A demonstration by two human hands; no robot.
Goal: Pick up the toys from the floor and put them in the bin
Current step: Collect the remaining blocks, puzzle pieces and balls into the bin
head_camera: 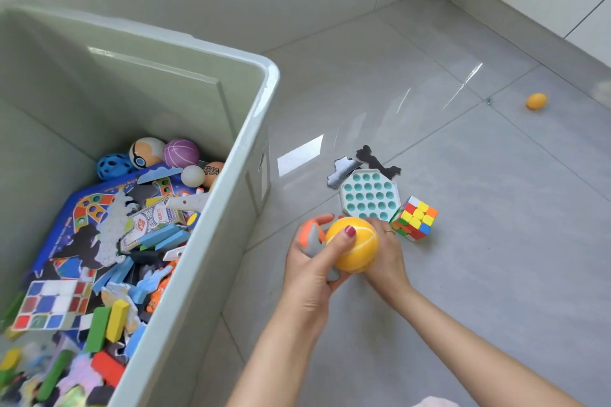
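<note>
A yellow ball (358,249) is held between both hands just right of the pale green bin (231,162). My left hand (309,269) grips an orange and grey toy piece (309,236), its thumb pressing on the ball. My right hand (388,258) cups the ball from behind. On the floor just beyond lie a teal and white pop-it toy (369,196), a colourful puzzle cube (415,218) and two flat animal cutouts, one grey-white (342,170) and one black (377,160). A small orange ball (536,101) lies far right.
The bin holds many toys: balls, wooden blocks, cards, a blue game board (86,208). Glossy grey floor tiles spread to the right. A wall and skirting (529,16) run along the far right.
</note>
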